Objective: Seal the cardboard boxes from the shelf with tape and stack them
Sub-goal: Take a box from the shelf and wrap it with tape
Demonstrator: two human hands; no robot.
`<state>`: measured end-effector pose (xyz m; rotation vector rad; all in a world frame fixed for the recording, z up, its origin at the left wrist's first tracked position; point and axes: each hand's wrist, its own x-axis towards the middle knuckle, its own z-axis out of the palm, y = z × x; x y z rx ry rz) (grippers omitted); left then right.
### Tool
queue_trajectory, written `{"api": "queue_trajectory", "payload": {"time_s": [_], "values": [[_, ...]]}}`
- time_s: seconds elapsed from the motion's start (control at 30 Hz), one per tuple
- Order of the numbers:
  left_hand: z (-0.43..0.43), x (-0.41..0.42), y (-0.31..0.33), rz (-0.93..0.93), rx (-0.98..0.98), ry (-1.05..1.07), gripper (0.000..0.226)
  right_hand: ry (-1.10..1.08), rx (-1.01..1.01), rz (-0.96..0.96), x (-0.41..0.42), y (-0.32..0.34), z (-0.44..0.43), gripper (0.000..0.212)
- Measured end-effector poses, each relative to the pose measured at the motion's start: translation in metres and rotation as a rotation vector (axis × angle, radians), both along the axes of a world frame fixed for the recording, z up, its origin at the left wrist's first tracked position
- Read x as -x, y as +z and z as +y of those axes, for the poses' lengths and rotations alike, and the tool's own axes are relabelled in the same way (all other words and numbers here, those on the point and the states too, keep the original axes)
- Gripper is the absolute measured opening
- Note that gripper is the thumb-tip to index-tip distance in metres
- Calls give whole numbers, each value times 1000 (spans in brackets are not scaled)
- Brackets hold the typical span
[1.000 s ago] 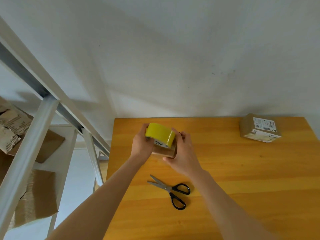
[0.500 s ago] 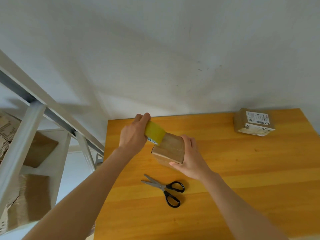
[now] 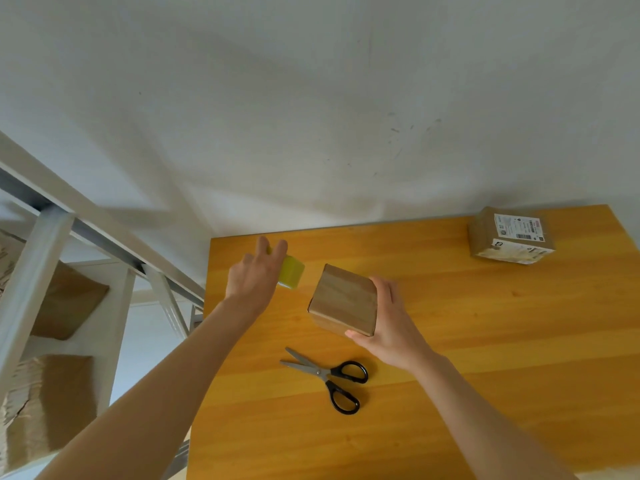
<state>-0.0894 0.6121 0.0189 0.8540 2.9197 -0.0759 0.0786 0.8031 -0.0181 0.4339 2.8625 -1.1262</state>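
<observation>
the left hand (image 3: 254, 277) is gripping a yellow-green tape roll (image 3: 293, 276) near the far left corner of the wooden table (image 3: 485, 341). its fingers (image 3: 280, 249) are curling over the roll's top and the palm is covering most of its left side. i cannot tell whether the roll is touching the tabletop or hanging just above it. just to its right, apart from the roll, a small cardboard box (image 3: 341, 299) is sitting left of the table's middle. it is turned so one corner is pointing toward the near edge, and its flaps are lying closed. the right hand (image 3: 389, 322) is holding this box from the right, with the thumb pressing at the near corner and the fingers lying along the right wall, so the box is being pinched between them. whether a strip of tape is running from roll to box is too faint to tell. a pair of scissors (image 3: 327, 375) with black handles is lying flat between the box and the near edge, blades slightly parted and pointing left, touching neither hand nor box. a second, labelled box (image 3: 509, 235) is resting at the far right corner, well apart from the rest. off the left edge a pale metal shelf (image 3: 38, 271) is standing, holding brown cardboard pieces (image 3: 67, 299). a white wall (image 3: 311, 98) is rising behind the far edge.
</observation>
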Motion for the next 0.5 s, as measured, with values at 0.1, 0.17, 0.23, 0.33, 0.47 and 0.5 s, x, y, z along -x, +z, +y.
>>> {"api": "queue_trajectory", "payload": {"time_s": [0.1, 0.17, 0.23, 0.33, 0.47, 0.5], "values": [[9, -1, -9, -12, 44, 2, 61, -7, 16, -26, -2, -1, 3, 98], [14, -4, -17, -35, 68, 6, 65, -8, 34, -38, -5, -2, 5, 97], [16, -6, -25, -48, 98, 9, 68, -4, 42, -46, -6, -3, 4, 97], [20, -10, -34, -64, 106, 10, 69, -5, 43, -53, -6, -3, 4, 97], [27, -19, -42, -93, 129, -6, 69, -8, 24, -62, -12, -3, 2, 100], [29, -21, -43, -96, 128, -7, 69, -17, 11, -63, -13, -2, 1, 101]]}}
